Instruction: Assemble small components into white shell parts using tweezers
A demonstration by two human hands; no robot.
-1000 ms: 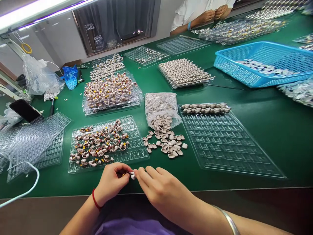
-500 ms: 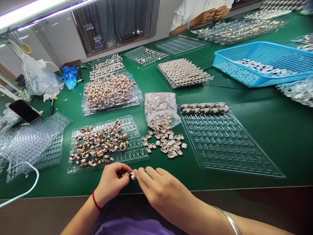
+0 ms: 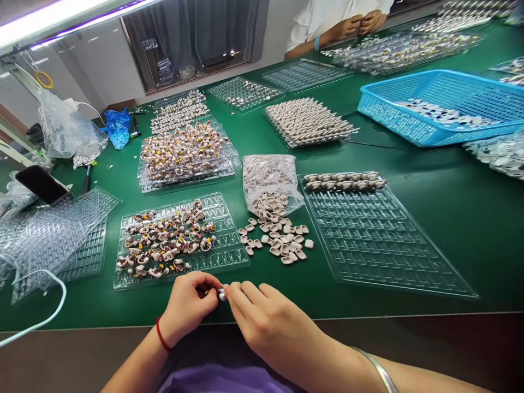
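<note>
Close to the table's front edge, my left hand pinches a small pale earbud part between thumb and forefinger. The fingertips of my right hand are closed on the same part from the other side. Fingers cover most of it, so its details are hidden. Just beyond my left hand lies a clear tray with rows of beige earbud pieces showing dark and yellow bits. Loose beige shells spill from a plastic bag beyond my right hand.
Right of the shells, a clear tray carries two filled rows at its far end. Behind stand stacked trays of earbud pieces, a full tray and a blue basket. A phone is left; a co-worker's hands are across the table.
Both hands stay together at the earbud part, with only a slight shift of the right fingers. The rest of the scene looks the same apart from a tiny camera movement.
</note>
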